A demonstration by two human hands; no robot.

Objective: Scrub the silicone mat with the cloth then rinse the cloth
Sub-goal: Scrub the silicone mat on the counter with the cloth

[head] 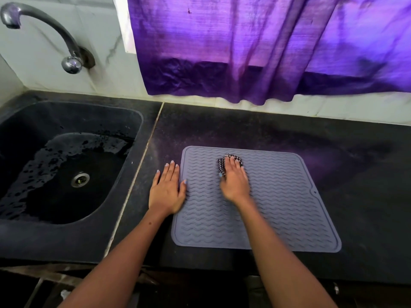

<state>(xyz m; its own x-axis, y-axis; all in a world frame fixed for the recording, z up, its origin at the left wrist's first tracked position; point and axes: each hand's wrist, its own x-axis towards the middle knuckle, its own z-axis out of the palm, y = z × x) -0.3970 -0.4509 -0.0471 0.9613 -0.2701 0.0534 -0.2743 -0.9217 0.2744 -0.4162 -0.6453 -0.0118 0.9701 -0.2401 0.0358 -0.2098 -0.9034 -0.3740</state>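
Note:
A grey silicone mat [278, 203] with wavy ridges lies flat on the black counter. A bunched black-and-white checked cloth [222, 163] rests on the mat's far middle, mostly covered by my right hand [234, 181], which presses down on it with fingers curled over it. My left hand [166, 190] lies flat, fingers apart, on the counter at the mat's left edge, with its thumb side touching the mat.
A black sink [66, 165] with a wet basin and a metal drain [80, 179] sits to the left. A curved metal tap [46, 30] sticks out from the tiled wall above it. A purple curtain [266, 52] hangs behind the counter [355, 163].

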